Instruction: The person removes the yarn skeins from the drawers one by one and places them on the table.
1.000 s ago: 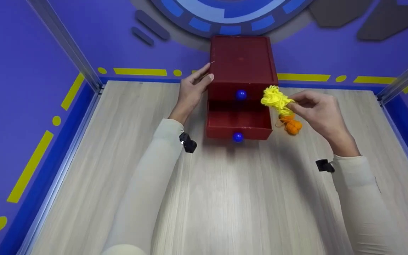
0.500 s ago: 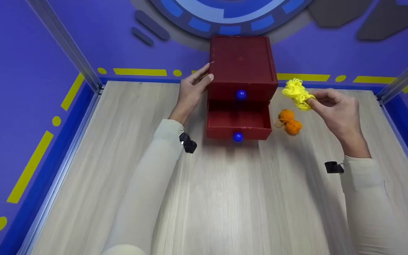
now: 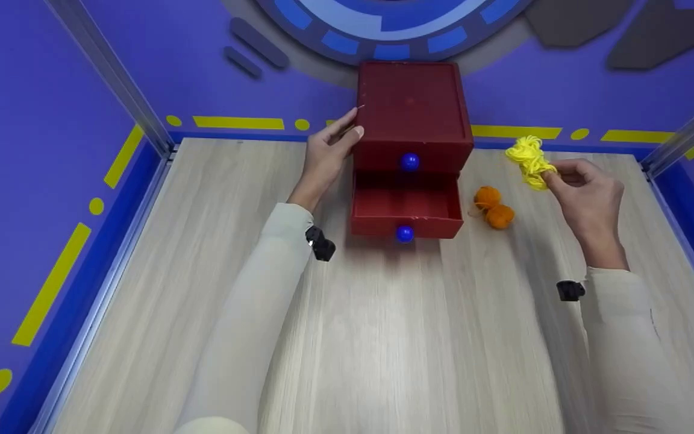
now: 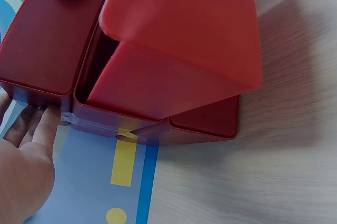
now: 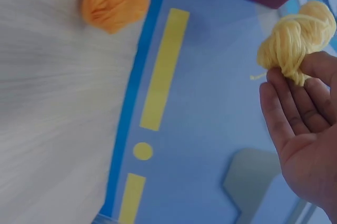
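Red cabinet (image 3: 410,102), lower drawer (image 3: 377,226) pulled out; left hand (image 3: 325,155) against the cabinet's side, fingers extended. Right of it, the right hand (image 3: 591,196) pinches yellow yarn (image 3: 529,158) aloft, near orange yarn (image 3: 499,216). Carrying seems the step; setting down would call for loosening that pinch.

Smooth plastic drawer cabinet (image 3: 410,105), glossy knobs (image 3: 410,161); stringy yarn skein (image 3: 529,161) and matt yarn balls (image 3: 499,216) right of it; wood-grain tabletop (image 3: 395,337) beneath.
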Available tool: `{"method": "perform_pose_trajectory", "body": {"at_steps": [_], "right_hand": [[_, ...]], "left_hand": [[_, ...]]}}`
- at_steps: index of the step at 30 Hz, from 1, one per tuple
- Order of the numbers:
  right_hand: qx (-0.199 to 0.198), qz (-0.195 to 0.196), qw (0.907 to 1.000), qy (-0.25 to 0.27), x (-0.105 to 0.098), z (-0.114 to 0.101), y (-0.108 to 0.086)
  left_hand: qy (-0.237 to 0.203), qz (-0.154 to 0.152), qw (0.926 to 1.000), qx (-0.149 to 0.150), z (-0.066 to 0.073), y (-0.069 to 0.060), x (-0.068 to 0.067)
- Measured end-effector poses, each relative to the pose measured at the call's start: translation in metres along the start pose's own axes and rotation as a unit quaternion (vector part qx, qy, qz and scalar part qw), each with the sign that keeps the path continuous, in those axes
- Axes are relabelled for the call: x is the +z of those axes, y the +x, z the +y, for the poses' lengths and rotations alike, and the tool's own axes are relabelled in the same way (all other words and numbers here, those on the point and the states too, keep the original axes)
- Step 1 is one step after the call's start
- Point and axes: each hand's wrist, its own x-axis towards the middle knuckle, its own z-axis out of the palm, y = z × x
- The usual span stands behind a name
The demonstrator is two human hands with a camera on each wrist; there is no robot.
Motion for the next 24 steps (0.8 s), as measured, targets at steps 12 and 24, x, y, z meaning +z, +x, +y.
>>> {"method": "perform_pose_trajectory", "body": {"at_steps": [12,24], "right_hand": [[0.071,-0.011,0.9966,-0.041,0.009,0.033,0.005],[0.101,-0.026,0.9935,-0.045,0.019,0.052,0.003]], "left_hand": [[0.004,-0.003,1.0000,0.002,0.002,-0.001,0.000],[-0.010,0.001,0.9999,-0.008,0.002,-0.001,0.001]]}}
